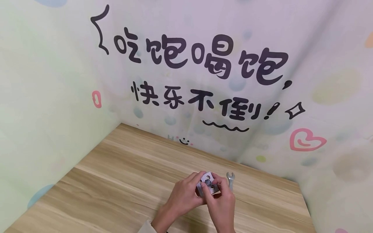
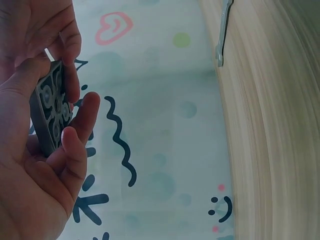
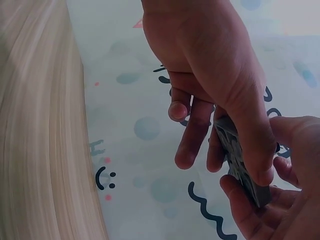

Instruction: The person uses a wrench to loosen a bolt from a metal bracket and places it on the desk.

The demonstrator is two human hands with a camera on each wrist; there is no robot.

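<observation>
- The metal block (image 1: 207, 183), a small grey square plate with round holes in its face, is held up just above the wooden table (image 1: 122, 181), towards its far right part, between both of the person's hands.
- The left hand (image 1: 183, 195) grasps the block from the left side; in the left wrist view the block (image 2: 50, 112) sits on edge against the palm, with the curled fingers (image 2: 82, 125) wrapped round its lower edge and the thumb pressed on its near edge.
- The right hand (image 1: 220, 204) grips the block from the right and near side, its thumb laid across the holed face.
- In the right wrist view, the right hand (image 3: 215, 85) pinches the block (image 3: 240, 165) edge-on, thumb on one face, fingers (image 3: 192, 135) curled behind the other.
- The underside of the block, seen from the left wrist, shows raised rings and ribs.
- A small open-ended spanner (image 1: 230, 180) lies flat on the table just to the right of the hands, apart from them; it also shows in the left wrist view (image 2: 222, 32).
- A pale sleeve cuff (image 1: 150, 226) shows at the left wrist.
- A printed cloth backdrop (image 1: 204, 74) with black lettering, a pink heart and a smiley stands behind and beside the table.
</observation>
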